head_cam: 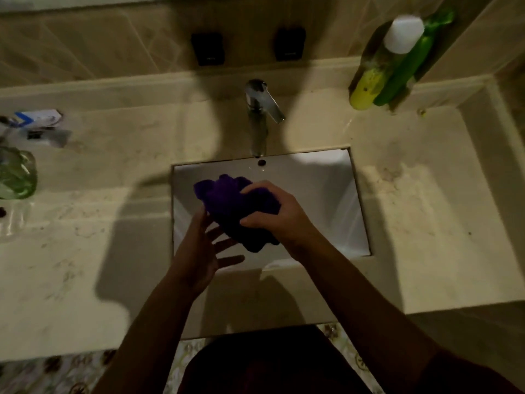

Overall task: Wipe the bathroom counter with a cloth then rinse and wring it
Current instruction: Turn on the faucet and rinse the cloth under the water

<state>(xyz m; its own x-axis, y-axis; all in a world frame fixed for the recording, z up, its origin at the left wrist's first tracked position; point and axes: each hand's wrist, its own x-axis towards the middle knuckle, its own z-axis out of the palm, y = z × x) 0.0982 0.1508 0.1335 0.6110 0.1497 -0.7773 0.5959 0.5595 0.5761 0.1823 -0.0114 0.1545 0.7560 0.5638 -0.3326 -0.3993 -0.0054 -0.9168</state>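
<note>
Rinse-and-wring step, over sink (352, 211). Right hand (279, 216) grips purple cloth (227, 204); left hand (203, 251) open beneath. Faucet (258, 115) seemingly dry. Next: 2-handed twist.

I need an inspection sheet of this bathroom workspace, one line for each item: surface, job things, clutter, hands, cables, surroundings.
Surface: beige stone counter, faint stains; white sink set in it.
Job's things: purple cloth bunched over the sink; faucet, no water stream visible.
Clutter: two green bottles at back right; glass item and small packages at left.
Hands: right hand grips the cloth; left hand open beneath it, fingers spread.
Cables: nothing seen.
Surroundings: tiled wall, patterned floor.
</note>
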